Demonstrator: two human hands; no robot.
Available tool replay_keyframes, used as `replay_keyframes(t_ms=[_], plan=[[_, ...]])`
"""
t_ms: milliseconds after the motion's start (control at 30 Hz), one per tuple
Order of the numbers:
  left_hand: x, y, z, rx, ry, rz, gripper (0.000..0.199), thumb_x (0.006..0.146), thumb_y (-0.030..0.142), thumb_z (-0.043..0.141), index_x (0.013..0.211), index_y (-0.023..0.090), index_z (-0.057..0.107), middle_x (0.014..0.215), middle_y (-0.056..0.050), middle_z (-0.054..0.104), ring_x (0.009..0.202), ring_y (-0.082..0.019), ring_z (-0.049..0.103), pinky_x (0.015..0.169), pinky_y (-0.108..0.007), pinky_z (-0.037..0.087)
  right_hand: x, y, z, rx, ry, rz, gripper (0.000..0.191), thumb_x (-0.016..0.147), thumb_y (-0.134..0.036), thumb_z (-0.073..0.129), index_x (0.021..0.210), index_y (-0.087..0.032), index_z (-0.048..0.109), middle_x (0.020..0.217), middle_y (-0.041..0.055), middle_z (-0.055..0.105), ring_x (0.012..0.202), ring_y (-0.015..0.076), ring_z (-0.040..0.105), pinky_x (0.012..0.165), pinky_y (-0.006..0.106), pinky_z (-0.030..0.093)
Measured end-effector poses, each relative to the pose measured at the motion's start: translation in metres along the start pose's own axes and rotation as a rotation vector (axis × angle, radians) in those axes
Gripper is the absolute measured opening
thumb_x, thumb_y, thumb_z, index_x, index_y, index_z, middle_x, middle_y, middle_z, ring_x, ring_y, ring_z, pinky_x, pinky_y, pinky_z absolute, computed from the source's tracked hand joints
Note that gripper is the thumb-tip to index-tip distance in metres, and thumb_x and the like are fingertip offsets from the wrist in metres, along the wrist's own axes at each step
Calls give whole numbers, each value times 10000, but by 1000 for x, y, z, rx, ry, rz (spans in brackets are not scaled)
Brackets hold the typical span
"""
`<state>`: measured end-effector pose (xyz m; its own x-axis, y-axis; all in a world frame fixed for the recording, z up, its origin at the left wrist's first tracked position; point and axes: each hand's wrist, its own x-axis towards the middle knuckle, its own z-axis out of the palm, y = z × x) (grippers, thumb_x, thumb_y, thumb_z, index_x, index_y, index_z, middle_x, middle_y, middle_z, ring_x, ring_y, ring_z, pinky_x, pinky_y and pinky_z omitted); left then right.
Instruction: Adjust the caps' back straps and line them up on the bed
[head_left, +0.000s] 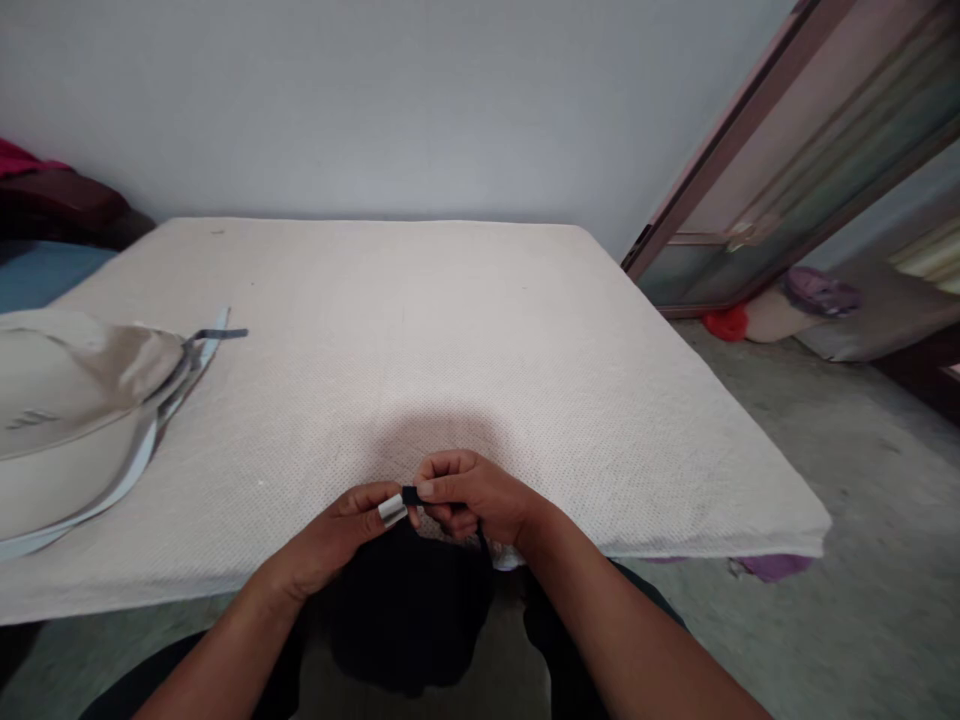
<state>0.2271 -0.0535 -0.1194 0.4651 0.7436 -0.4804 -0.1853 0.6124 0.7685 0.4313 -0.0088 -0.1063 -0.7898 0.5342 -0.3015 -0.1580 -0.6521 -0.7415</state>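
A black cloth item (412,615), which looks like a cap, hangs below my hands at the table's front edge. My left hand (364,510) is closed, pinching a small silvery-white buckle (391,510) between thumb and fingers. Right beside it, my right hand (472,495) grips a narrow black strap (410,496) whose end meets the buckle. Whether the strap passes through the buckle I cannot make out. Part of the strap curves down from my right hand to the black cloth.
Stacked beige and white caps (82,420) lie at the left of the table, a grey strap sticking out. A pale textured cloth covers the table (420,310), which meets a grey wall (390,110). To the right are a framed door (720,180) and bags on the concrete floor (885,480).
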Motion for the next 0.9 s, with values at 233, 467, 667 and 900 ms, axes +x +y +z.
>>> replay_keyframes(t_ms=[233, 467, 667, 900], plan=[[0, -2, -2, 28, 44, 4, 221, 758, 316, 668, 954, 217, 691, 813, -17, 693, 681, -134, 590, 656, -237, 425, 0, 1, 0, 12, -7, 4, 172, 769, -271, 633, 726, -152, 516, 531, -65, 482, 359, 11, 261, 340, 158, 160], [2, -7, -5, 3, 78, -12, 290, 737, 338, 687, 1003, 223, 685, 831, -30, 705, 680, -144, 600, 663, -257, 429, 1, 0, 1, -9, -1, 22, 189, 760, -282, 640, 711, -150, 515, 541, -57, 500, 359, 12, 280, 334, 157, 163], [1, -8, -6, 11, 79, -7, 268, 741, 323, 680, 990, 225, 686, 782, -14, 688, 637, -132, 582, 626, -248, 420, 1, 0, 0, 2, 29, -2, 168, 762, -269, 635, 733, -153, 518, 510, -75, 451, 361, 13, 259, 342, 152, 164], [2, -10, -9, 62, 96, 3, 251, 751, 337, 668, 971, 216, 683, 768, -11, 676, 632, -126, 568, 607, -233, 414, 0, 0, 1, -1, 25, 18, 200, 755, -293, 650, 729, -151, 511, 516, -74, 456, 357, 11, 264, 344, 158, 154]])
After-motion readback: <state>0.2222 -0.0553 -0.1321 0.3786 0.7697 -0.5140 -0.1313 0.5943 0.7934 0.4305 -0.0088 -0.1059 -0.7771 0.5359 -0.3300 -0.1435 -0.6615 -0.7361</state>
